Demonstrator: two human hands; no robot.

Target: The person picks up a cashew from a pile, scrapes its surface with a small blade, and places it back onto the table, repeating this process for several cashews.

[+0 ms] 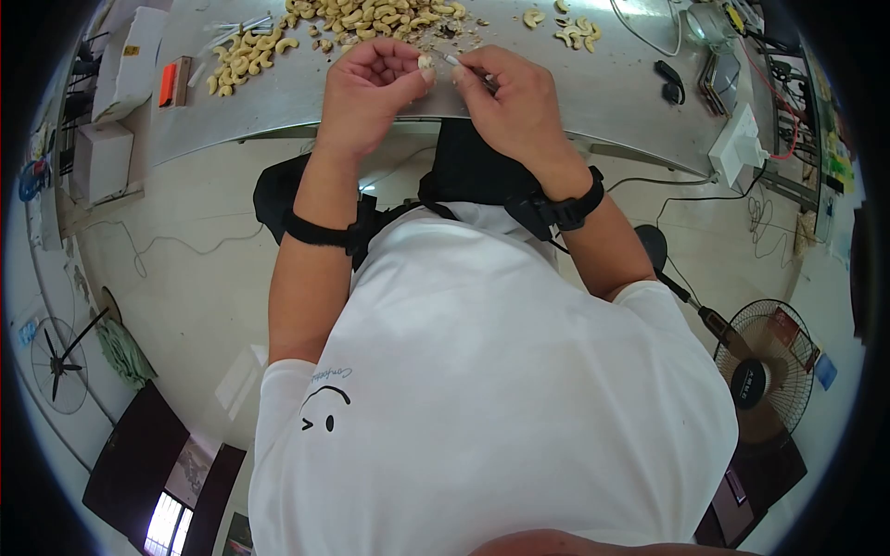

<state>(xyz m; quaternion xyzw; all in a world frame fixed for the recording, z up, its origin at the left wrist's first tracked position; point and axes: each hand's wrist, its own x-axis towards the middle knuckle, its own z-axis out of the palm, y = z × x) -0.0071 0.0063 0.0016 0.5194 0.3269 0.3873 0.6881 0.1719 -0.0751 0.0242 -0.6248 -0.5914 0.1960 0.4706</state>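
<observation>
Over the front edge of a metal table (pixel 306 102), my left hand (pixel 371 93) pinches a cashew nut (pixel 425 63) between thumb and fingertips. Just right of it, my right hand (pixel 508 97) is closed on a thin white-handled tool (pixel 451 59), its tip pointing at the nut. Behind my hands lies a large pile of cashews (pixel 357 17), with crumbs beside it. More cashews (pixel 246 60) spread to the left. A small group of pieces (pixel 579 35) lies at the right.
An orange and brown block (pixel 173 82) and clear plastic sticks (pixel 243 28) are at the left. A glass jar (pixel 709 23), a black clip-like object (pixel 669 82), cables and a white power strip (pixel 737 144) stand at the right. A fan (pixel 765 371) is lower right.
</observation>
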